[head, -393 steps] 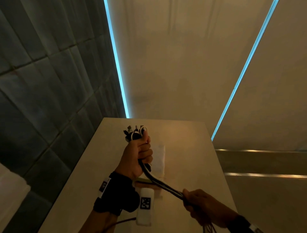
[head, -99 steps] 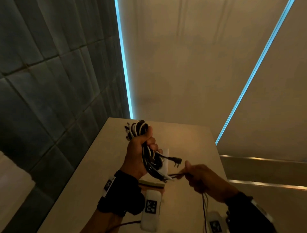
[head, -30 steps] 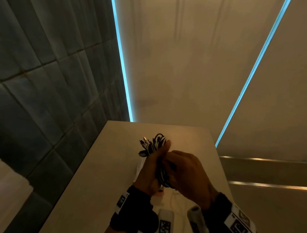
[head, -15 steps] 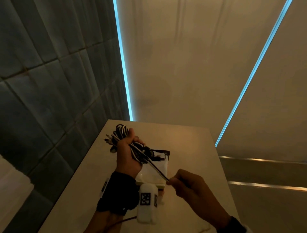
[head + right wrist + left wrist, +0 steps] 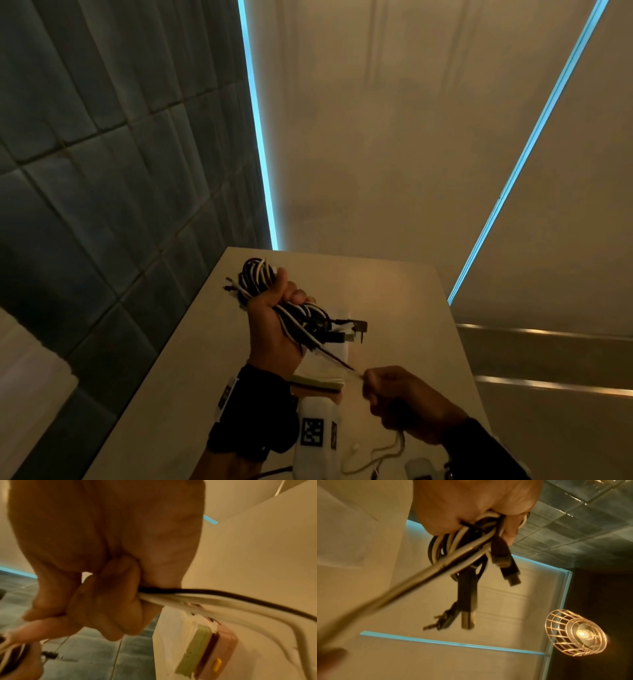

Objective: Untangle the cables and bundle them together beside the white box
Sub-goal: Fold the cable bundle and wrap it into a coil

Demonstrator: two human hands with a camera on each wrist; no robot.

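Cables [image 5: 291,308] (black and white, light, floppy) coiled in left hand's [image 5: 274,329] fist; right hand [image 5: 404,401] pinches, seemingly, two taut loose ends.

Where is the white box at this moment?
In the head view, the white box lies on the table, below the left hand holding the cable bundle.

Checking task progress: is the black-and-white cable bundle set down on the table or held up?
Held up. The left hand grips the black-and-white cable bundle above the beige table; the right hand pulls two strands taut.
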